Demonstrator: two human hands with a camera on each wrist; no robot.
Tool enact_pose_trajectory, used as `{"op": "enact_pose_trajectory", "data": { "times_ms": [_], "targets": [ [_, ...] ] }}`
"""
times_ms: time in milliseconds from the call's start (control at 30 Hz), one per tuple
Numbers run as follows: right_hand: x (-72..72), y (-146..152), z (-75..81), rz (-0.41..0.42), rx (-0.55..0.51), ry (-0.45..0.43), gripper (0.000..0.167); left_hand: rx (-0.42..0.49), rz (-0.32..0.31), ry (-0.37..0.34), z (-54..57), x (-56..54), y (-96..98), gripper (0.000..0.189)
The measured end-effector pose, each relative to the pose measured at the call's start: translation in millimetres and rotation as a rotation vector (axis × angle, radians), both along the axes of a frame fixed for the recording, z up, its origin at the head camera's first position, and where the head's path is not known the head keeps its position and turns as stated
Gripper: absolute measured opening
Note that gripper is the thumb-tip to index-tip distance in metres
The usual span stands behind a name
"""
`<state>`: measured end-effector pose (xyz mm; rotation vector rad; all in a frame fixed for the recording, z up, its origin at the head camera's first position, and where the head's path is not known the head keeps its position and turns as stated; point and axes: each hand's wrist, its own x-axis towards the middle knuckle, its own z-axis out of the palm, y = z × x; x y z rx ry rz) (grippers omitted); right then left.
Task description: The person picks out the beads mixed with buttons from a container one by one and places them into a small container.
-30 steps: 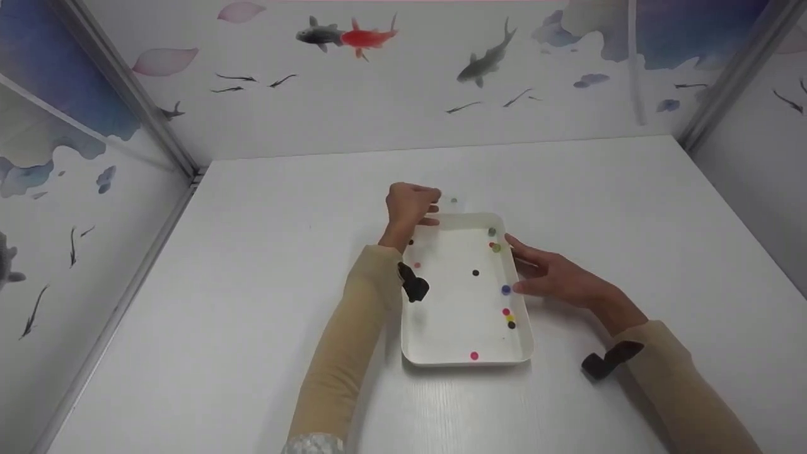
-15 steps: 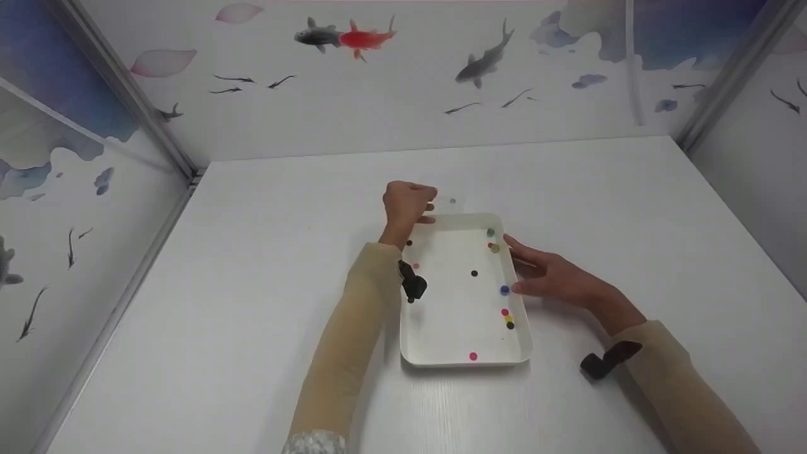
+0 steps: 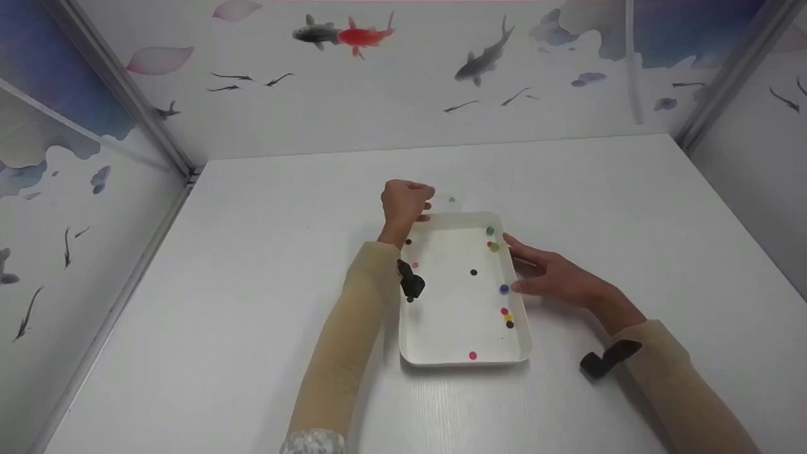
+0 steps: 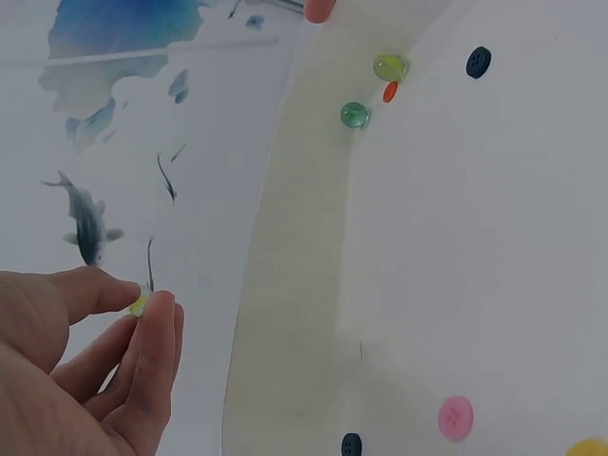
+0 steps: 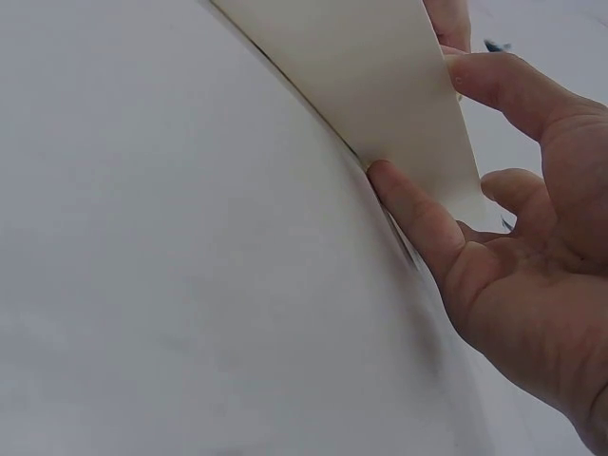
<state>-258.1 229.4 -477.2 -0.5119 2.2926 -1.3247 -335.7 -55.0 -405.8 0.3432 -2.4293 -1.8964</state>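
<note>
Past the tray's far left corner, my left hand point(image 3: 403, 203) pinches a small yellow-green glass marble point(image 4: 140, 302) between thumb and fingertips; the head view hides this marble. Beside those fingertips a faint, see-through container point(image 3: 455, 205) stands behind the tray, a small greenish ball showing in it. The shallow white tray point(image 3: 441, 335) carries scattered buttons and marbles. Along its right wall my right hand point(image 3: 558, 275) rests with fingers spread and fairly straight. One fingertip point(image 5: 380, 169) touches the wall's lower edge, and another lies at the rim.
Inside the tray are a green marble point(image 4: 354, 115), a yellow-green marble point(image 4: 388, 67), a pink button point(image 4: 456, 418), a dark button point(image 4: 479, 63) and a blue ball point(image 3: 504, 289). White panels printed with fish point(image 3: 365, 36) enclose the white table point(image 3: 239, 265) at the back and sides.
Both hands and the tray keep nearly the same places. The whole head view has shifted by a few pixels.
</note>
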Motion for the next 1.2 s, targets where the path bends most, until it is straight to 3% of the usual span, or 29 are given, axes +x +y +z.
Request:
{"op": "enact_pose_trajectory", "data": {
  "times_ms": [233,533,767,1200],
  "targets": [
    [-0.7,0.1,-0.7,0.009,0.001,0.014,0.093,-0.051,-0.014,0.022,-0.9,-0.5,0.3,0.019],
    [-1.0,0.9,-0.1,0.015,-0.035,-0.013,0.093,0.012,-0.011,0.027,-2.8,0.5,-0.3,0.019],
    [-1.3,1.5,-1.4,0.023,-0.038,-0.014,0.093,0.012,-0.016,0.026,-3.6,2.9,0.4,0.020],
    [-1.1,0.1,-1.4,0.023,-0.023,0.010,0.092,0.040,-0.126,-0.024,1.1,13.8,6.7,0.021]
  ]
}}
